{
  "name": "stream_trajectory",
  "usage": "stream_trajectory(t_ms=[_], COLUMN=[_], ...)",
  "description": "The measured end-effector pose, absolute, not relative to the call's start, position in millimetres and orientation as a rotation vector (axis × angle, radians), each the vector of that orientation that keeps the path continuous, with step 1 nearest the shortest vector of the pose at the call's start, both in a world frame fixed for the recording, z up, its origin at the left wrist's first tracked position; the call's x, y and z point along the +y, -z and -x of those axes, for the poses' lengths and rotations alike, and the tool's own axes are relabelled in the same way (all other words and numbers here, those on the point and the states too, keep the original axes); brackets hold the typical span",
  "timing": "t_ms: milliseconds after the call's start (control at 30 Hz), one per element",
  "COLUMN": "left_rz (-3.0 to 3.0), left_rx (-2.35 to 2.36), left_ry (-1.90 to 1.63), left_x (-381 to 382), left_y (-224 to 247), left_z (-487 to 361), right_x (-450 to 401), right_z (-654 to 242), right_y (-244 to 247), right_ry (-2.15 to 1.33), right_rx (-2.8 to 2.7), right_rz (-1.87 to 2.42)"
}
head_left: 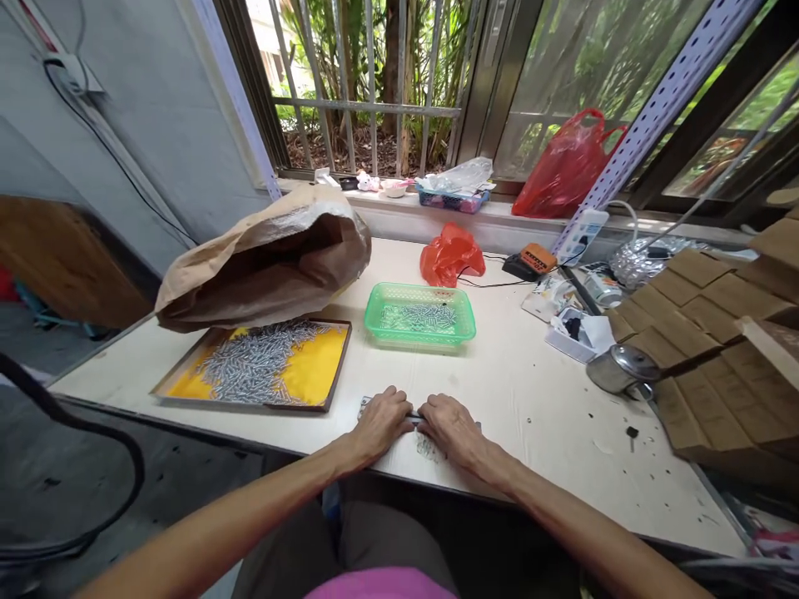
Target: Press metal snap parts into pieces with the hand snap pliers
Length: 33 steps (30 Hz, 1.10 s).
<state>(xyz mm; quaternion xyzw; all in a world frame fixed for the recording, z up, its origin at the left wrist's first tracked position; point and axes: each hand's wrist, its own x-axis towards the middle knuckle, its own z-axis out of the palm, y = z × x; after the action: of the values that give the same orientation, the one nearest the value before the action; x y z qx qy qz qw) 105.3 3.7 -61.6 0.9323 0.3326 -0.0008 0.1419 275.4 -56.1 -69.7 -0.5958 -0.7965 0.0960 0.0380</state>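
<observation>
Near the front edge of the table, my left hand (383,423) and my right hand (450,426) are side by side, fingers curled down over a narrow grey metal bar (414,418). The bar lies low, close to the tabletop; most of it is hidden under my hands, and its ends peek out at both sides. Small light-coloured bits (428,448) lie just in front of it. Beyond my hands is a green plastic basket (376,326) with many small metal pins (430,318) inside. Left of my hands, a shallow yellow-lined tray (318,370) bears a heap of similar pins (250,366).
A large open paper sack (262,266) leans over the tray's back. Red plastic bag (453,254), orange-black charger (530,261) and white box (573,334) are farther back. On the right are a metal jug (622,368) and stacked cardboard boxes (724,333).
</observation>
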Motion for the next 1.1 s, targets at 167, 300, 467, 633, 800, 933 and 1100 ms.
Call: stream_trajectory(t_ms=[167,300,467,633,800,933,1100], left_rz=[-2.763,-2.76,-2.72,-2.658,-2.668,-2.539,-2.352], left_rx=[0.917,0.752,0.776,0.728,0.509,1.369,1.94], left_ry=[-0.212,-0.269,-0.27,-0.313,-0.266,-0.429,-0.368], left_x=[-22.7,-52.3,-61.1,-74.7,-83.6,-28.4,71.4], left_y=[75.9,82.1,82.6,86.3,63.7,37.5,29.4], left_z=[-100.3,-95.3,-100.9,-94.7,-39.4,16.3,45.4], right_x=[-38.3,-22.3,-9.7,-7.6,-9.2,-9.9,19.7], right_z=[-304.0,-324.2,-303.4,-231.9,-194.8,-196.6,-228.2], right_y=[66.5,71.3,61.4,51.2,65.8,63.4,20.7], right_ry=[-0.441,-0.414,-0.067,-0.228,-0.295,-0.53,-0.259], right_rx=[-2.508,-2.427,-2.355,-2.782,-2.891,-2.504,-1.841], right_rz=[1.697,1.69,1.906,1.29,0.981,0.895,1.148])
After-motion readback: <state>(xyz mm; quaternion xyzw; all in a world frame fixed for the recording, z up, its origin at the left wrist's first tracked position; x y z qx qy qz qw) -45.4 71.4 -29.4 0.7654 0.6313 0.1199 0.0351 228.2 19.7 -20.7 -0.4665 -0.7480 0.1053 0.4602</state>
